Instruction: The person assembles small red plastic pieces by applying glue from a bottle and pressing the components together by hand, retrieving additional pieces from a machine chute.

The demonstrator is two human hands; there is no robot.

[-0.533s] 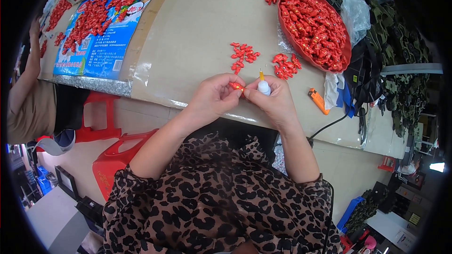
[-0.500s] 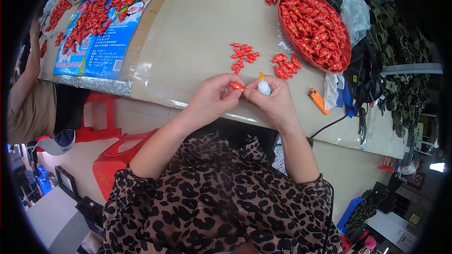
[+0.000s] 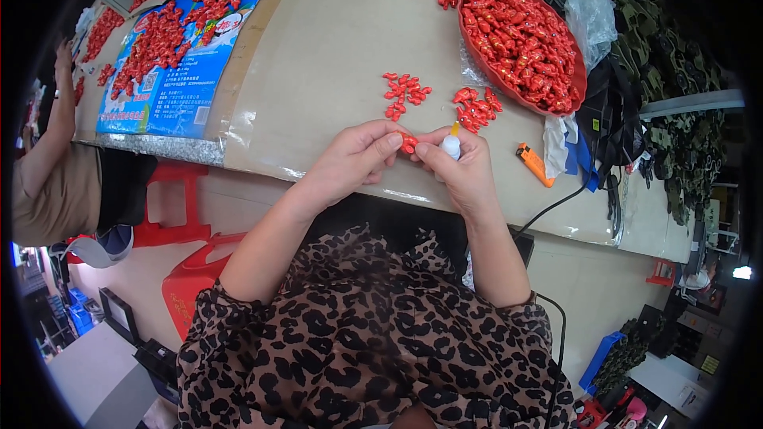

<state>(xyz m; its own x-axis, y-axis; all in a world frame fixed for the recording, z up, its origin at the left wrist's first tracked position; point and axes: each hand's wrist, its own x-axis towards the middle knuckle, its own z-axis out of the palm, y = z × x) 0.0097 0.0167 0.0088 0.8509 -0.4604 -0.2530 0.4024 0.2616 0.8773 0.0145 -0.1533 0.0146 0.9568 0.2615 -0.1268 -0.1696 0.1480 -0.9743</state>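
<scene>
Near the front edge of the table, my left hand [image 3: 362,152] pinches a small glossy red figurine [image 3: 408,143] between thumb and fingers. The thumb and forefinger of my right hand [image 3: 467,173] meet at the figurine's right side. Tucked in that same hand is a small white squeeze bottle [image 3: 451,146] with a yellow nozzle pointing up and away from me. Just beyond my hands lie two loose groups of red figurines, one on the left [image 3: 404,94] and one on the right [image 3: 477,109]. The figurine's exact shape is partly hidden by my fingers.
A red basin [image 3: 520,48] heaped with similar red pieces stands at the far right. An orange utility knife or lighter-like tool [image 3: 535,164] lies near the right front edge. More red pieces cover a blue printed sheet [image 3: 179,87] at left, where another person's arm [image 3: 56,131] shows.
The red figurine has turned between my fingers, and my left thumb now lies further over it. The bottle stays in my right hand. The whole view has shifted slightly.
</scene>
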